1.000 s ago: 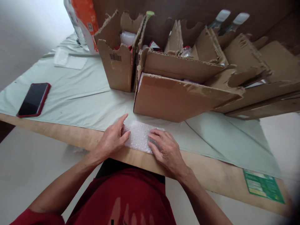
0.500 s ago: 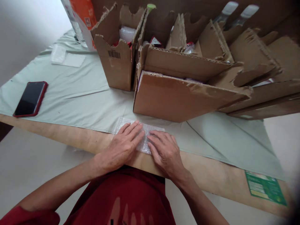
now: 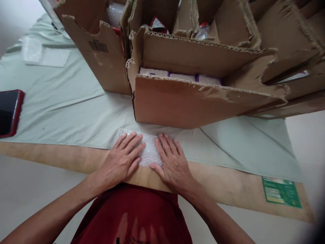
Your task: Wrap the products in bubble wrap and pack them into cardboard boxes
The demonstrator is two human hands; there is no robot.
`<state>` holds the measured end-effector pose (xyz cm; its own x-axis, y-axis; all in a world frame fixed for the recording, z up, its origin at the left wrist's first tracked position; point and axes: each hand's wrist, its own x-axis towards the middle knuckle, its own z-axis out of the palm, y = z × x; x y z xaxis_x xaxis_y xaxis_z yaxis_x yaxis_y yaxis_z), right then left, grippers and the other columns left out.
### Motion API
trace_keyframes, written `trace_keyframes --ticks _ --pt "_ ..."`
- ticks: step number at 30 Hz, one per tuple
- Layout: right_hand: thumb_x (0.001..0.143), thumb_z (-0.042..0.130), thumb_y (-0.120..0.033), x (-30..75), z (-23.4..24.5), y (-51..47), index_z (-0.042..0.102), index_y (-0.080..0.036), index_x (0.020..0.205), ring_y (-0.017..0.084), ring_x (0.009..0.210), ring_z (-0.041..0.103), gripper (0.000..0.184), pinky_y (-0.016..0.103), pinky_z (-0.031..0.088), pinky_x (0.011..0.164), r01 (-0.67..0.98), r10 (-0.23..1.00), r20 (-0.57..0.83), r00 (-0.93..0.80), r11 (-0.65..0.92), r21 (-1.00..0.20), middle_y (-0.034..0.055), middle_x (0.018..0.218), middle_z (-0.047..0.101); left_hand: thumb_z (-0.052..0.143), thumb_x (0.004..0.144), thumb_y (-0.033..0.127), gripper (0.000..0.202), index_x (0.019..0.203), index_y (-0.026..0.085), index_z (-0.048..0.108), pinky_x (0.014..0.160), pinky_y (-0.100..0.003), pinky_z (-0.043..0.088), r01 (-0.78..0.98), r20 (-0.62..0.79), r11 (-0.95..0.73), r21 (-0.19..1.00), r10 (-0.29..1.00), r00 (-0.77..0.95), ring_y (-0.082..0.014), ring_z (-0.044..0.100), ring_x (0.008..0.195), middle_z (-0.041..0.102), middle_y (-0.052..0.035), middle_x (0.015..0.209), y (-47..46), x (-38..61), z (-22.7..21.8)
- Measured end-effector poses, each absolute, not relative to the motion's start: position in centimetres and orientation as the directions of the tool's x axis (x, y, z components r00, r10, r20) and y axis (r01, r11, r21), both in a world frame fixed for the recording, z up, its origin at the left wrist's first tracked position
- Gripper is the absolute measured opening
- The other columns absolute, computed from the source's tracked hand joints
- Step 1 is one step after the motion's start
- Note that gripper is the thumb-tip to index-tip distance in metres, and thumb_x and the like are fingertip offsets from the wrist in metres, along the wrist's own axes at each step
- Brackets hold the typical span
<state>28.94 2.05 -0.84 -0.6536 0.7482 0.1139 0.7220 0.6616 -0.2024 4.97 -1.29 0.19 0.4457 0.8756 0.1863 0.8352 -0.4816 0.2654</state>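
A piece of clear bubble wrap (image 3: 149, 152) lies flat at the table's front edge, partly covered by both hands. My left hand (image 3: 124, 157) rests on its left part, palm down, fingers spread. On its right part lies my right hand (image 3: 172, 159), also palm down, with the thumb stretched toward the middle. Neither hand grips anything. Just beyond the fingertips stands a brown cardboard box (image 3: 182, 105) with white and purple packs inside.
More cut cardboard boxes (image 3: 104, 64) line the back. At the left lie a red-edged phone (image 3: 8, 113) and another piece of bubble wrap (image 3: 45, 54) on the pale green cloth (image 3: 73, 118). A green card (image 3: 281, 192) sits at the right front edge.
My hands have moved apart across the bubble wrap, showing more of its middle. The fingers now lie straighter. The head view has shifted closer to the boxes.
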Motion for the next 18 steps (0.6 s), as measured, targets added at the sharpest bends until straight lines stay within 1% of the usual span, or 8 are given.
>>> trace_keyframes --ticks 4,6,8,10,12,13,15,18 --pt "0.103 0.043 -0.063 30.8 -1.1 2.2 0.025 -0.016 0.165 0.036 0.155 0.034 0.08 0.061 0.025 0.125 0.772 0.791 0.118 -0.601 0.612 -0.169 0.02 0.166 0.039 0.051 0.102 0.023 0.04 0.141 0.017 0.06 0.128 -0.053 0.032 0.837 0.194 -0.488 0.248 0.871 0.451 -0.0308 0.041 0.152 0.054 -0.0126 0.158 -1.3 4.9 0.2" --pt "0.105 0.038 -0.061 31.8 -1.0 2.3 0.027 -0.015 0.164 0.037 0.153 0.038 0.076 0.06 0.028 0.123 0.796 0.816 0.147 -0.559 0.578 -0.18 0.0213 0.164 0.042 0.051 0.103 0.023 0.04 0.141 0.016 0.06 0.128 -0.053 0.033 0.839 0.199 -0.487 0.243 0.871 0.448 -0.031 0.042 0.152 0.054 -0.0134 0.157 -1.3 4.9 0.2" --pt "0.107 0.033 -0.054 32.4 -0.6 2.2 0.037 -0.014 0.159 0.037 0.15 0.042 0.065 0.058 0.035 0.118 0.83 0.855 0.211 -0.474 0.514 -0.218 0.0212 0.16 0.048 0.051 0.103 0.024 0.04 0.141 0.016 0.06 0.127 -0.054 0.034 0.838 0.209 -0.491 0.239 0.869 0.449 -0.0318 0.043 0.151 0.054 -0.0141 0.157 -1.3 4.9 0.2" --pt "0.108 0.035 -0.048 32.6 0.0 2.2 0.054 -0.017 0.145 0.037 0.148 0.045 0.052 0.057 0.039 0.114 0.865 0.89 0.265 -0.371 0.435 -0.25 0.0192 0.156 0.053 0.051 0.103 0.023 0.04 0.141 0.016 0.059 0.127 -0.055 0.034 0.833 0.222 -0.501 0.235 0.862 0.456 -0.0325 0.044 0.15 0.055 -0.0142 0.156 -1.3 4.9 0.1" --pt "0.106 0.041 -0.046 32.1 0.4 2.1 0.065 -0.019 0.127 0.038 0.147 0.045 0.042 0.058 0.04 0.112 0.883 0.904 0.283 -0.32 0.393 -0.257 0.0188 0.153 0.055 0.051 0.102 0.022 0.041 0.142 0.016 0.059 0.127 -0.055 0.034 0.829 0.234 -0.509 0.233 0.857 0.46 -0.0331 0.044 0.15 0.054 -0.0143 0.157 -1.3 4.8 0.1" --pt "0.105 0.045 -0.046 31.7 0.4 2.2 0.067 -0.018 0.119 0.04 0.146 0.046 0.038 0.059 0.041 0.112 0.884 0.907 0.281 -0.312 0.386 -0.263 0.0198 0.152 0.056 0.051 0.103 0.022 0.041 0.142 0.016 0.058 0.127 -0.056 0.034 0.828 0.238 -0.51 0.234 0.855 0.46 -0.0333 0.044 0.15 0.054 -0.0145 0.157 -1.3 4.8 0.0" --pt "0.102 0.052 -0.044 30.7 0.3 2.4 0.067 -0.017 0.109 0.041 0.145 0.047 0.032 0.06 0.042 0.109 0.872 0.912 0.277 -0.301 0.381 -0.307 0.0216 0.149 0.058 0.05 0.103 0.022 0.04 0.141 0.016 0.059 0.126 -0.057 0.035 0.822 0.245 -0.513 0.248 0.854 0.459 -0.0339 0.045 0.15 0.055 -0.0151 0.156 -1.4 4.7 -0.2" --pt "0.098 0.057 -0.04 29.7 0.0 2.5 0.062 -0.02 0.099 0.039 0.143 0.049 0.021 0.059 0.044 0.108 0.815 0.927 0.28 -0.249 0.357 -0.456 0.0191 0.145 0.062 0.052 0.101 0.021 0.043 0.143 0.016 0.057 0.124 -0.057 0.039 0.809 0.28 -0.485 0.331 0.87 0.407 -0.0341 0.043 0.151 0.053 -0.0168 0.157 -1.6 4.5 -0.4"
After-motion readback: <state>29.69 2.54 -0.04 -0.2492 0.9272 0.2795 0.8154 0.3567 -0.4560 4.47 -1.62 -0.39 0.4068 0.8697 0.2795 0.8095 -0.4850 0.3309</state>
